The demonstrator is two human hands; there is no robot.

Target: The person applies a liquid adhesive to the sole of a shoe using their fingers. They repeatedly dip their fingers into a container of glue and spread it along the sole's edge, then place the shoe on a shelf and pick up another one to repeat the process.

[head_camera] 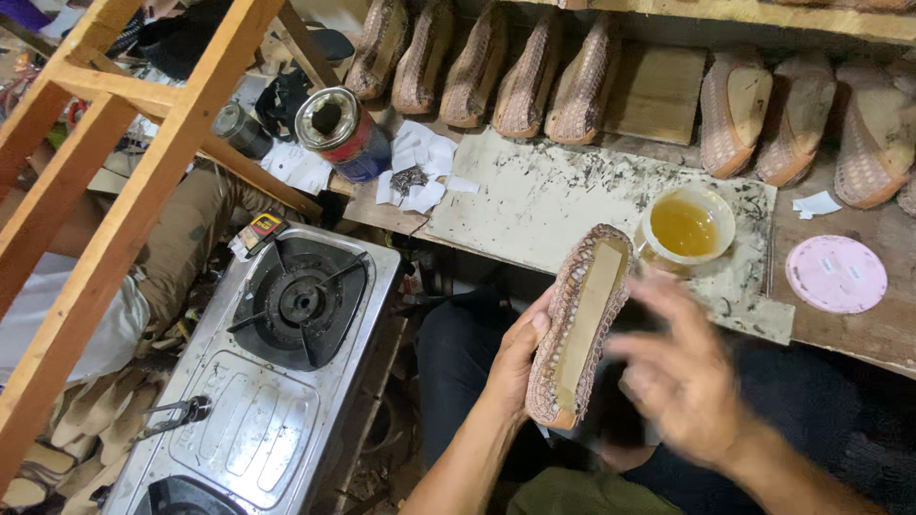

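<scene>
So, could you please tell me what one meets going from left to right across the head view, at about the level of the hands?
Gas stove → left hand → woven shoe upper on its last, held sole side up by that hand → right hand, blurred → round pink lid on the bench, slightly higher up.

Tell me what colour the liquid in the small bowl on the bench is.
Amber-yellow liquid in a white bowl, clearest in the head view.
</scene>
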